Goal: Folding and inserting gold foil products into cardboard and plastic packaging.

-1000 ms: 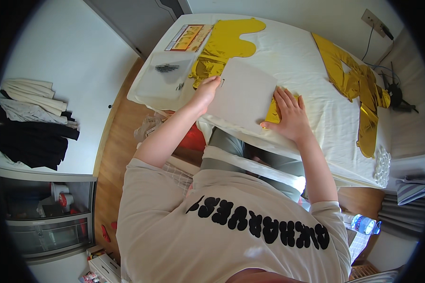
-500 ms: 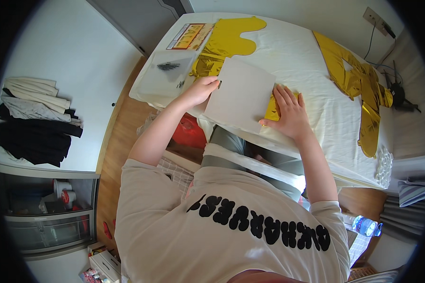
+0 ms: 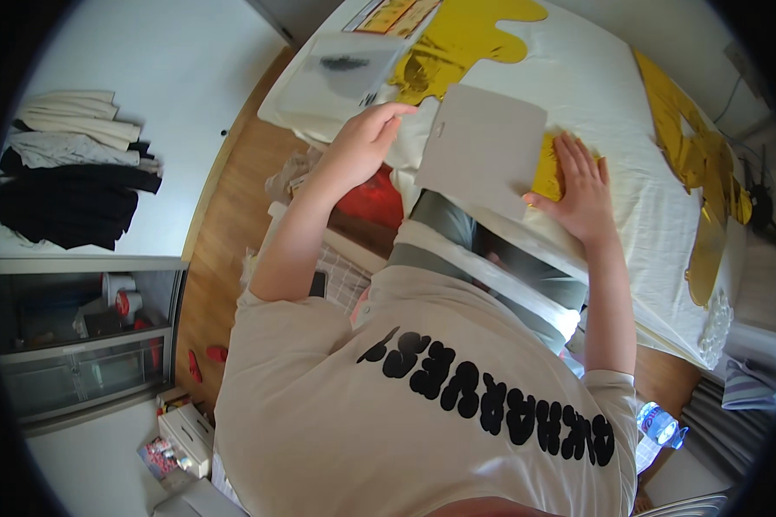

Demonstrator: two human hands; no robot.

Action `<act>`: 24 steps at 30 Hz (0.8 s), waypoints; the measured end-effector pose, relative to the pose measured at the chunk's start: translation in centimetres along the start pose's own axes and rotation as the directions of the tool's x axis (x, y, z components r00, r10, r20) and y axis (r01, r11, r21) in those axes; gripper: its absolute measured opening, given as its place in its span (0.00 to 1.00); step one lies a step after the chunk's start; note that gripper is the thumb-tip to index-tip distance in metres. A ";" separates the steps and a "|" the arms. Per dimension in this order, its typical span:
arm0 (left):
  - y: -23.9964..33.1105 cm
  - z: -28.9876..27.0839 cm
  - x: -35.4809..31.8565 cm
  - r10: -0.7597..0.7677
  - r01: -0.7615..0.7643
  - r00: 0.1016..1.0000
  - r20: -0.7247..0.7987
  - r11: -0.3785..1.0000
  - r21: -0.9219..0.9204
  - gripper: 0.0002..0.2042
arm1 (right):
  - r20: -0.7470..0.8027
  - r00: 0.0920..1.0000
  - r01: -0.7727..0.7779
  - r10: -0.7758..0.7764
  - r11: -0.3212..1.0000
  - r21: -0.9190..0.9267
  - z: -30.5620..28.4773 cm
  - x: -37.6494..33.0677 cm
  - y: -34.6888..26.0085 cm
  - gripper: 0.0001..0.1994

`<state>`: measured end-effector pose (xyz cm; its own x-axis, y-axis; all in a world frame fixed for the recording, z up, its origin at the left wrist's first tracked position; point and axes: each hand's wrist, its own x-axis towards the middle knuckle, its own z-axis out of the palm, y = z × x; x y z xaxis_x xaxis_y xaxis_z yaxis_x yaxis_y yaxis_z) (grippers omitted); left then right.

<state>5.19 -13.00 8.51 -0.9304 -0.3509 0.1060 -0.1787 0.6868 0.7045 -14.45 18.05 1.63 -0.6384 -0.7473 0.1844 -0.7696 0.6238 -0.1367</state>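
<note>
A pale grey flat board (image 3: 485, 148) with rounded corners lies on the cloth-covered table in front of me. My right hand (image 3: 582, 194) is spread flat beside its right edge, pressing on a folded piece of gold foil (image 3: 547, 172) that partly disappears under the board. Left of the board hovers my left hand (image 3: 366, 145), empty, its fingers stretched toward the right and just apart from the board's edge. A small mark or slot shows near that left edge. Beyond the board spreads a large flat gold foil balloon (image 3: 491, 30), crumpled at its near end.
On the far left of the table (image 3: 616, 95) lie a clear plastic bag (image 3: 328, 73) with a dark patch and a printed orange sheet (image 3: 397, 15). Another gold foil balloon (image 3: 707, 164) drapes along the right side. A red bag (image 3: 371, 196) sits below the table's left edge.
My left hand has let go of the board's left edge and drawn off to the left. The right hand stays on the gold foil. The whole view has shifted.
</note>
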 end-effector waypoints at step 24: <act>-24.8 10.3 -6.0 -0.188 0.296 0.949 -0.252 0.805 0.514 0.06 | -0.020 0.998 0.056 -0.058 0.996 -0.068 0.6 0.3 0.3 0.59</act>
<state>11.96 -21.36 -16.80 -0.7691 -0.6224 0.1453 -0.5833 0.7765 0.2384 -14.88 17.89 1.03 -0.5926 -0.7772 0.2117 -0.8015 0.5949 -0.0598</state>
